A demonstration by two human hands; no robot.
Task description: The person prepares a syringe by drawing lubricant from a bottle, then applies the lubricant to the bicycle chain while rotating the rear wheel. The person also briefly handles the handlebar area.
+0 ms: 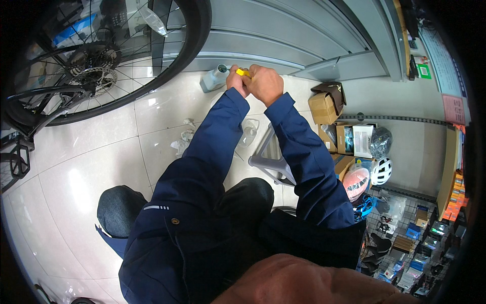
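Note:
My left hand (237, 82) and my right hand (266, 85) meet in front of me at arm's length, both with fingers closed. Between them shows a small bright yellow piece (243, 73), gripped by both; most of it is covered by my fingers, so its kind stays unclear. Just left of my left hand, a pale grey-blue plastic bottle (214, 79) with an open dark neck stands on the floor. A clear plastic container (248, 133) is on the tiles below my hands, between my forearms.
A bicycle wheel (200, 30) fills the upper left. Crumpled tissues (184, 143) lie left of my left forearm. A grey plastic stool (271, 161) sits under my right forearm. Cardboard boxes (324, 109), a white helmet (381, 171) and crowded shelves are at right. Grey metal panels (263, 25) stand ahead.

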